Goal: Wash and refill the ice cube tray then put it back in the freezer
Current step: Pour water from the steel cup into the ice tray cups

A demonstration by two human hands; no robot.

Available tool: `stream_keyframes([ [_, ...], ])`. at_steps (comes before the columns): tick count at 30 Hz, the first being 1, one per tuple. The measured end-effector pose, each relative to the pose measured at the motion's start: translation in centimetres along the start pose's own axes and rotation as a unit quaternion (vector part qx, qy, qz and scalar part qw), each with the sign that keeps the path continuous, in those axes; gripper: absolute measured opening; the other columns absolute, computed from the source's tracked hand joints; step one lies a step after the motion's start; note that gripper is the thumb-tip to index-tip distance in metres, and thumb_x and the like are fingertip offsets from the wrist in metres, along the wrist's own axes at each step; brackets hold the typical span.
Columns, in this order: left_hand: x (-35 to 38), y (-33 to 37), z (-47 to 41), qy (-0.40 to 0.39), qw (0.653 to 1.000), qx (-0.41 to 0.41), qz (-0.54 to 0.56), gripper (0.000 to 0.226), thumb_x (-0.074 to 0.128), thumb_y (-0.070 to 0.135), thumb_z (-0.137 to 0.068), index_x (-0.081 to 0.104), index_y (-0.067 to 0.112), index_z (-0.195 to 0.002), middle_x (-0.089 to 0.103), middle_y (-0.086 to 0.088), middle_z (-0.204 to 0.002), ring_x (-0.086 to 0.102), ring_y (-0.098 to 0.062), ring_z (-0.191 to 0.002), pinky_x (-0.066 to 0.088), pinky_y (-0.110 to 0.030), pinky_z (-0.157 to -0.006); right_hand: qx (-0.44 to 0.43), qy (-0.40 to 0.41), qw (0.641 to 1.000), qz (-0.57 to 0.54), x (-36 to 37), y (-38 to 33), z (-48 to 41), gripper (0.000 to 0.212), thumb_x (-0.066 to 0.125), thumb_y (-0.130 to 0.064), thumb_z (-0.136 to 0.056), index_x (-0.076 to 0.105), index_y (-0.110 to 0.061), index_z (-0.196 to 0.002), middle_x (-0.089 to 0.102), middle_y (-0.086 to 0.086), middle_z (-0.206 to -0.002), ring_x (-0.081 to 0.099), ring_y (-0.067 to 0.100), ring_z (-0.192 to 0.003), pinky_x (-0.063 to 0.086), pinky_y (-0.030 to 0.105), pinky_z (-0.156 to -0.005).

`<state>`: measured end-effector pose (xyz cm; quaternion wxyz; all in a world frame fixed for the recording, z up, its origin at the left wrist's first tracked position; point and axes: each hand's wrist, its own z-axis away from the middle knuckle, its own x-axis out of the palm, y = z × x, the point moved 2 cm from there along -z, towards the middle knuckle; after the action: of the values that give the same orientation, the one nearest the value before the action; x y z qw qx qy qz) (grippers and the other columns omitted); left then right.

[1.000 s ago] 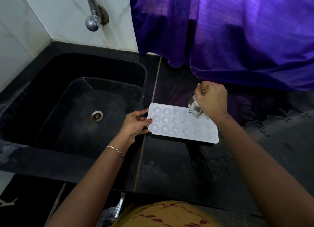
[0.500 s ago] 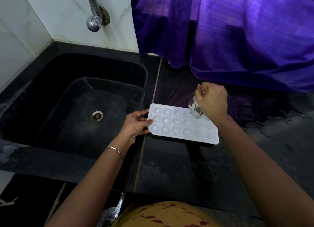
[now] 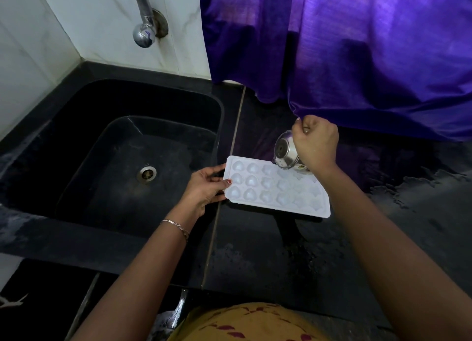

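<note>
A white ice cube tray (image 3: pixel 277 187) with heart-shaped cells lies flat on the black counter, just right of the sink. My left hand (image 3: pixel 204 187) grips the tray's left edge, thumb on top. My right hand (image 3: pixel 315 142) holds a small steel cup (image 3: pixel 286 151) tipped steeply over the tray's far right cells, its base facing me. The cup's mouth is hidden behind my hand and the cup body.
A black sink (image 3: pixel 122 157) with a metal drain (image 3: pixel 146 173) lies to the left, a steel tap (image 3: pixel 143 21) on the white wall above it. A purple curtain (image 3: pixel 357 47) hangs down to the counter behind the tray. The black counter (image 3: pixel 408 200) is wet at right.
The steel cup has tilted further, so its base now faces me more. Both hands and the tray stay in nearly the same place.
</note>
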<state>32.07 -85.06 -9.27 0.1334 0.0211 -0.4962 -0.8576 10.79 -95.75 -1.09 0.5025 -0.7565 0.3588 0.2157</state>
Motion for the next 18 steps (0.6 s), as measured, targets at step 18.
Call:
stream_keyframes([
  [18,0.0,0.0,0.0,-0.003,1.0,0.003,-0.002,0.044,0.069,-0.002,-0.084,0.062,0.013,-0.125,0.065,-0.002,-0.083,0.067,-0.01,-0.073,0.056,-0.021,-0.054,-0.178,-0.015,0.981,0.069,2.1,-1.1,0.9,0.04,0.056,-0.013,-0.083,0.031,-0.022,-0.053,0.026,-0.013,-0.046,0.032,0.015,-0.042,0.047,0.04,-0.062],
])
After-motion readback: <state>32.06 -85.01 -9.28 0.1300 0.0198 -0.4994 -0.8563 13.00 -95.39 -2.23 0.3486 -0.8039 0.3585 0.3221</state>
